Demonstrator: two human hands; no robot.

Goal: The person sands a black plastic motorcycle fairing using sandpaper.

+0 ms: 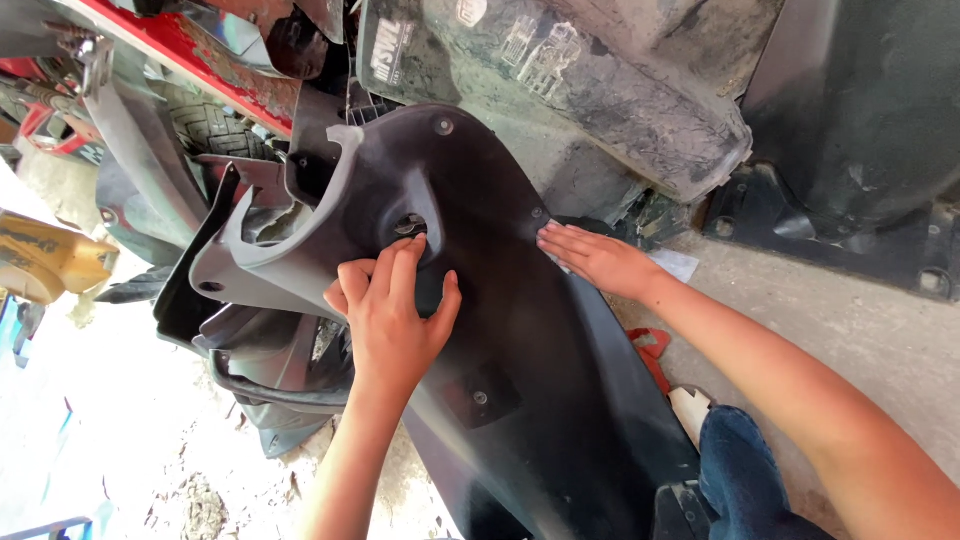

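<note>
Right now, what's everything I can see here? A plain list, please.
panel: one, black plastic, centre, under both hands
hole: one, in the panel, at the left fingertips
tyre: one, black, upper left
red part: one, top left
dusty cover: one, grey, top centre
yellow object: one, far left
floor: concrete, right
left hand: on the panel, fingers at the hole
right hand: flat on the panel's right edge

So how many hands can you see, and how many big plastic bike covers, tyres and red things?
Bare hands: 2, left hand and right hand, both resting on the cover
Large dark grey plastic scooter body cover: 1
Black knobbly rubber tyre: 1
Red painted panel edge: 1
Small red plastic piece on the concrete: 1
Total: 6
</note>
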